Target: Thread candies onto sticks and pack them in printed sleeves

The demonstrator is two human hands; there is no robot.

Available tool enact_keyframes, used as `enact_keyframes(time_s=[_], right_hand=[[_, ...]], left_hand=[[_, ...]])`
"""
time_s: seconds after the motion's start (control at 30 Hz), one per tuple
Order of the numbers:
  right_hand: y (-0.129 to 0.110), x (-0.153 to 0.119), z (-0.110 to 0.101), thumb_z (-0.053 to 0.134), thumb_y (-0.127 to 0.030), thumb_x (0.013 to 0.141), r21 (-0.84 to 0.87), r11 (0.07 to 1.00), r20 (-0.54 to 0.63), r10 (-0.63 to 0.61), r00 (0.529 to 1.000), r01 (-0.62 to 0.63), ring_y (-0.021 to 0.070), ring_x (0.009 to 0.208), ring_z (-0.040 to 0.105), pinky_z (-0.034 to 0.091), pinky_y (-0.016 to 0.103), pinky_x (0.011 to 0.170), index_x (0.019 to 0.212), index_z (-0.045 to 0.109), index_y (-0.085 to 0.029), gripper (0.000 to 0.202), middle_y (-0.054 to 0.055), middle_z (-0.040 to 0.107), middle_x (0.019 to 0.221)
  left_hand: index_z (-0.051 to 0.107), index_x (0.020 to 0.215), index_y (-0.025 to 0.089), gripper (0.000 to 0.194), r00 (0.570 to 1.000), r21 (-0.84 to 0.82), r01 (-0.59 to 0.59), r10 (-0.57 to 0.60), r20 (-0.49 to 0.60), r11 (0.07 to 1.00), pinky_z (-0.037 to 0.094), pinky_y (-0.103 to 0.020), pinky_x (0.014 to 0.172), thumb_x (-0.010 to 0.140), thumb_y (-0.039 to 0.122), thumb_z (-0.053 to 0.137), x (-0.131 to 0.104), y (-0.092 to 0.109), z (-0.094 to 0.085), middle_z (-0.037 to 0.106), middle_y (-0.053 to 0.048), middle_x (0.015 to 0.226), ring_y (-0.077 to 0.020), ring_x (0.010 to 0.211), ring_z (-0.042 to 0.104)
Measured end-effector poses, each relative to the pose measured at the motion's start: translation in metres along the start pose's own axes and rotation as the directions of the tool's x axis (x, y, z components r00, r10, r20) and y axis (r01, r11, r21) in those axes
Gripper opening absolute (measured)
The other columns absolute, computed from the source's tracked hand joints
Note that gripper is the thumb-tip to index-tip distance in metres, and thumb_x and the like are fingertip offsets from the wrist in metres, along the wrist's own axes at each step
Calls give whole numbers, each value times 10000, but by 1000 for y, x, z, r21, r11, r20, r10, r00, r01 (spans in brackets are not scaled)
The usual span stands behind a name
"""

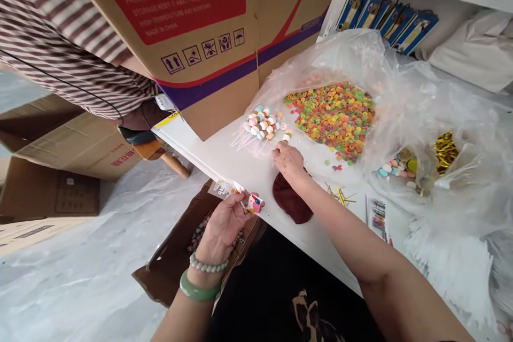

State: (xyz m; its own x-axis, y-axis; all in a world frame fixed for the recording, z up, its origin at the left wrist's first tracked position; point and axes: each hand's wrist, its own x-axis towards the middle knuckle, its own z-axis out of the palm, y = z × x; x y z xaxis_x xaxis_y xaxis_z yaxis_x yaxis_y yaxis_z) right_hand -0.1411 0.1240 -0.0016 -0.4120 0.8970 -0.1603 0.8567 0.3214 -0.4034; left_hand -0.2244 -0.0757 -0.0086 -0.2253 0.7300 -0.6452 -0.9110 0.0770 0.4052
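Note:
My left hand [230,216], with a bead bracelet and a green bangle at its wrist, holds a small printed wrapper [255,203] at the table's front edge. Over the white table, my right hand [289,159] has its fingers pinched beside a pile of candy sticks [262,124] with pastel pieces on them; what is between the fingertips is too small to tell. One pastel candy piece [287,137] lies just beyond those fingers. Under my right wrist is a dark red cloth item [292,200]. Colourful ring candies [334,117] are heaped on clear plastic behind.
A large printed carton [216,64] stands at the table's back left, near a person in a striped top [76,37]. An open box [168,256] sits below the edge. Gold ties [340,195] and plastic bags [436,192] lie to the right.

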Motion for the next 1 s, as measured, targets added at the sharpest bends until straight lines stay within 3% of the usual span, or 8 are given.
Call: enact_keyframes(time_s=[0.13,0.27,0.33,0.5,0.6,0.77,0.87,1.0], right_hand=[[36,-3,-8,543,-152,714,370,918,-124,200,972,-142,177,674,581,391,273,612,750,605,-226,103,0,621,687],[74,-7,-24,606,-158,607,794,540,23,430,903,-277,122,460,448,312,249,455,629,540,-210,87,-39,495,493],[89,-13,-32,632,-174,577,846,455,66,427,902,-277,95,424,370,251,238,424,591,542,-201,94,-52,444,448],[110,-40,-48,693,-218,529,898,367,128,311,942,-244,75,441,348,229,230,431,616,619,-179,121,-40,466,474],[113,-64,-56,734,-248,534,918,307,198,192,961,-250,75,461,360,220,235,446,643,651,-176,155,-31,480,500],[110,-113,-62,729,-282,612,897,352,259,71,963,-267,81,481,350,226,252,479,685,685,-179,133,-31,466,508],[107,-137,-59,705,-286,628,900,354,253,49,966,-253,87,489,337,223,259,489,672,677,-183,116,-37,442,497],[105,-157,-50,667,-301,662,904,366,225,32,974,-221,94,503,339,243,261,503,690,660,-193,112,-46,435,505]], left_hand=[[605,707,130,100,994,-29,-57,54,-99,998,600,-385,754,763,47,600,12,2,8,679,-53,711,-192,708,684],[625,800,127,107,984,37,-162,164,-67,986,602,-372,752,767,27,609,20,4,20,722,-101,887,-219,787,707],[637,901,136,174,978,82,-206,206,18,975,599,-382,763,764,30,628,24,6,27,719,-105,945,-220,808,707],[621,849,129,223,968,121,-238,225,112,964,556,-287,620,673,-8,615,38,11,47,617,-18,701,-146,652,637],[571,728,143,204,962,108,-238,219,160,965,364,-177,427,604,-6,636,44,14,61,487,51,581,-51,460,440],[647,795,159,181,943,215,-276,221,247,937,192,-180,381,670,223,761,40,7,82,296,106,443,-39,377,269],[706,884,129,316,925,332,-355,276,263,874,149,-188,379,670,348,785,35,-5,88,384,80,459,-33,378,278],[708,782,100,320,938,391,-320,232,256,863,170,-191,361,606,343,821,31,-24,86,501,33,527,-27,387,319]])
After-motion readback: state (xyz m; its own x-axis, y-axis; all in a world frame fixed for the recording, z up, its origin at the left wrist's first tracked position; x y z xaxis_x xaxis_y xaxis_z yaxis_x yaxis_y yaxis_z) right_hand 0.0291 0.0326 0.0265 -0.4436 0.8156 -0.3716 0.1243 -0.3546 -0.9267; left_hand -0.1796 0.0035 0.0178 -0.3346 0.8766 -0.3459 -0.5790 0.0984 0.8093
